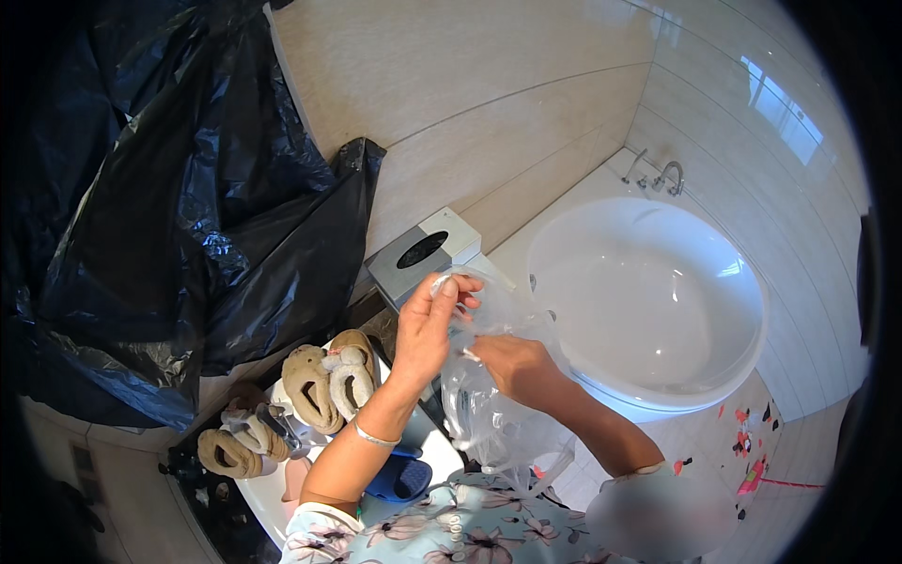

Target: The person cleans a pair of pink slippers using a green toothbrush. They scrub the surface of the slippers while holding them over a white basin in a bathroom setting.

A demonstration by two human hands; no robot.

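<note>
Between my hands, in front of my body, is a crumpled clear plastic bag point(486, 416). My left hand point(426, 328), with a bracelet on the wrist, pinches a whitish upper part of it between thumb and fingers. Lower and to the right, my right hand point(518, 366) is closed on another part of the bag, and a small white bit shows at its fingertips. The bag's folds hang down towards my flowered top point(486, 529). Just beyond my left hand stands a grey and silver tissue box point(391, 261) with a dark oval opening.
Fluffy beige slippers point(306, 395) and a blue slipper point(405, 483) lie on a white surface point(261, 500) at lower left. Black plastic sheeting point(183, 211) drapes the left. A round white bathtub point(634, 310) is right; red and black scraps point(741, 437) litter the floor near a pink broom point(752, 478).
</note>
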